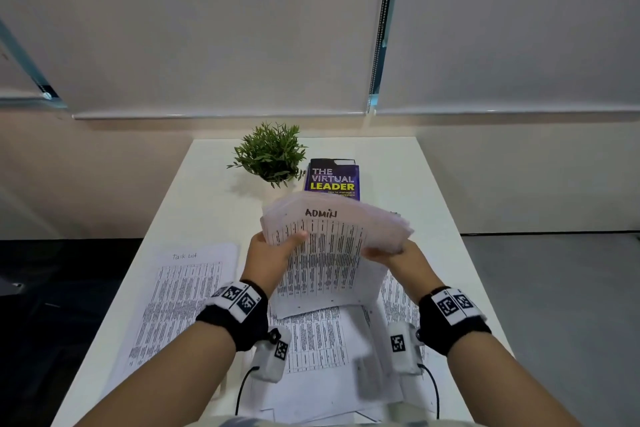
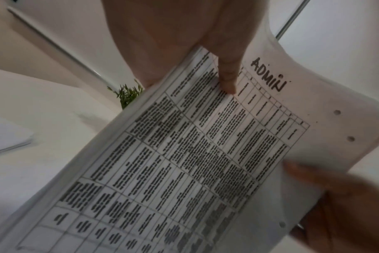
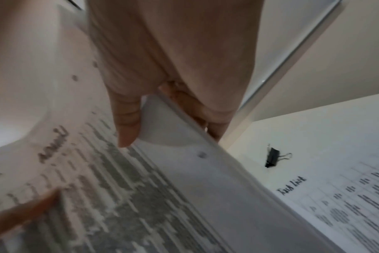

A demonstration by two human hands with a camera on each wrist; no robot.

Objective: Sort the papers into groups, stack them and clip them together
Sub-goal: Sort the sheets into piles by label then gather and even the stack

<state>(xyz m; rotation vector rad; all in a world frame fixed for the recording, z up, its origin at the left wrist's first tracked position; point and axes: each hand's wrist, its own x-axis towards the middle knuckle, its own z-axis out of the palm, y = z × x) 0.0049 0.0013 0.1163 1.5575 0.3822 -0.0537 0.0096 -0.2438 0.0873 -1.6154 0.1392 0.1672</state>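
White roller blinds are filling the background behind a white desk, which is running away from the viewer toward the wall.

Printed sheets are covering much of the desk's near half. A sheet headed "Task List" is lying flat toward the near left edge, and a loose spread of table-printed sheets is lying at the near edge beneath the wrists, probably still waiting to be sorted.

Above these, both hands are holding up a thick stack of papers, its top sheet marked "ADMIN" by hand. The stack is lifted clear of the desk at its middle, with the far edge curling over, seemingly so its edges can be squared before clipping. The left hand is gripping the stack's left side, thumb pressed on the printed face and fingers curled behind. The right hand is pinching the right side, thumb on top and fingers underneath.

Near the desk's far edge, a purple book titled "The Virtual Leader" is lying beside a small green potted plant, both kept away from the working space.

Smallest of all, a black binder clip is lying on the desk toward its right edge, just beyond another "Task List" sheet, within reach for fastening a stack.
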